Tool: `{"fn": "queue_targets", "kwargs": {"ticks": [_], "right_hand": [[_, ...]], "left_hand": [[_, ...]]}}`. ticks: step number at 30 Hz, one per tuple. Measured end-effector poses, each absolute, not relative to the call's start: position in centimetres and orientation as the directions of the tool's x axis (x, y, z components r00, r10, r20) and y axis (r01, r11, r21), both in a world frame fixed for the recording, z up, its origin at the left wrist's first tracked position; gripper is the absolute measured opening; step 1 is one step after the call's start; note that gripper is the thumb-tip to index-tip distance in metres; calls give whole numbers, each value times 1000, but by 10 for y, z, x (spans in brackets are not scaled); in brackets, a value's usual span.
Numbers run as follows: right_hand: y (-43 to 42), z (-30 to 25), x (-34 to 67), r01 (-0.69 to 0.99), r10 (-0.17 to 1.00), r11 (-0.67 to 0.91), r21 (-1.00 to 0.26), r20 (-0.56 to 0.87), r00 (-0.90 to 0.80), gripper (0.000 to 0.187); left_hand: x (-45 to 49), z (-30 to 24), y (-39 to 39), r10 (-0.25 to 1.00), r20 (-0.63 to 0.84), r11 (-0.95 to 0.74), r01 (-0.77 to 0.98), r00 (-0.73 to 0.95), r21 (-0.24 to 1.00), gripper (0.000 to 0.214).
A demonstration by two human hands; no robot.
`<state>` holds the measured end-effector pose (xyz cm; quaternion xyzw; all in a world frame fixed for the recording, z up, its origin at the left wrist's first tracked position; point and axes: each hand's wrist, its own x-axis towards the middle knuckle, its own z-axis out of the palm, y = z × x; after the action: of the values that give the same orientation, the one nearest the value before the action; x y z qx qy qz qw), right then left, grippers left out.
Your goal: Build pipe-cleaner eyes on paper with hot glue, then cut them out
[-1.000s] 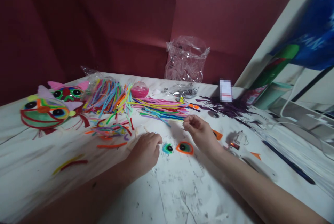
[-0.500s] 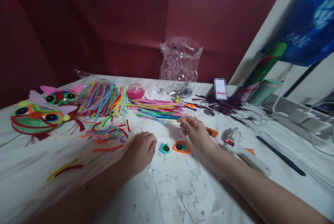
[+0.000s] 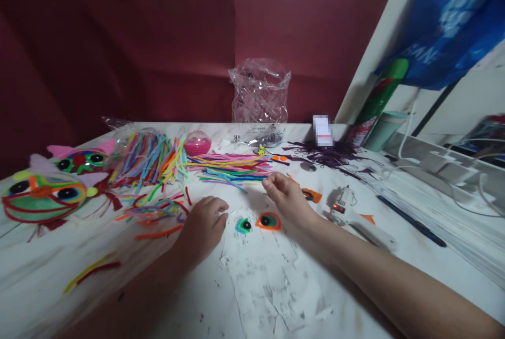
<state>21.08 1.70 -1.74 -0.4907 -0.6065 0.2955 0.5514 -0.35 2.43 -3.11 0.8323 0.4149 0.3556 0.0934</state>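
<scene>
My left hand rests just above the white table, fingers bent and thumb a little apart from them, with nothing visible between. My right hand is closed in a pinch near the pipe cleaner pile; whatever its fingertips hold is too small or hidden. Between and below the hands lie two fuzzy eye pieces on a written paper sheet: a blue-green eye and an orange-edged eye. Right of my right wrist, partly behind it, is an orange piece with a dark round centre.
Bundled pipe cleaners and loose pipe cleaners lie beyond the hands. Two decorated masks sit at left. On the right are a white glue gun, a dark pen, purple strands and a power strip.
The view has turned slightly, shifting most things left. My left hand's thumb and fingers have parted somewhat. My right hand keeps its pinch, and the eye pieces lie as before.
</scene>
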Motion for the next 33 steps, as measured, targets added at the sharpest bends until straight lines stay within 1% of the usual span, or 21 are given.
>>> {"fn": "queue_targets", "kwargs": {"ticks": [3,6,8,10,11,13,14,16,18,19,22,25,27,29,30,33], "right_hand": [[22,-16,213,250,916,338,-908,378,136,39],[24,-13,214,241,902,360,-901,402,159,39],[25,-10,216,244,883,394,-886,438,169,35],[25,-7,218,248,867,419,-873,466,174,33],[25,-7,220,249,861,428,-869,476,181,33],[27,-6,222,246,850,440,-864,489,197,32],[28,-6,223,242,845,444,-863,493,206,29],[30,-7,225,231,841,449,-863,496,215,25],[31,-7,226,225,841,451,-864,496,216,23],[31,-7,227,224,840,453,-863,497,217,23],[30,-5,231,231,833,460,-857,507,223,23],[31,-5,235,232,827,459,-857,508,240,26],[33,-6,237,227,824,458,-860,506,255,21],[34,-8,236,219,824,459,-861,505,256,10],[34,-9,235,215,827,460,-861,504,249,8],[32,-11,232,204,838,462,-863,500,216,12]], "left_hand": [[-6,-23,28,776,561,-602,604,289,522,14],[-6,-17,28,824,542,-533,553,166,641,18],[-5,-12,26,861,507,-463,464,36,755,21],[-4,-6,23,884,454,-396,340,-110,853,24],[-5,-3,22,886,433,-378,282,-167,882,25],[-8,7,21,887,407,-363,216,-219,907,25],[-11,12,22,890,403,-359,216,-214,908,25],[-19,23,25,892,425,-365,308,-156,879,25],[-30,33,28,881,470,-390,484,-51,783,22],[-35,36,30,880,475,-391,541,-19,745,19],[-51,37,35,894,447,-361,641,32,677,9],[-60,27,37,913,397,-336,723,93,604,12],[-60,18,39,919,359,-350,760,165,547,15],[-54,11,39,907,330,-401,771,260,495,16],[-49,8,39,894,323,-437,765,311,474,15],[-34,2,40,841,305,-540,719,446,437,11]]}}
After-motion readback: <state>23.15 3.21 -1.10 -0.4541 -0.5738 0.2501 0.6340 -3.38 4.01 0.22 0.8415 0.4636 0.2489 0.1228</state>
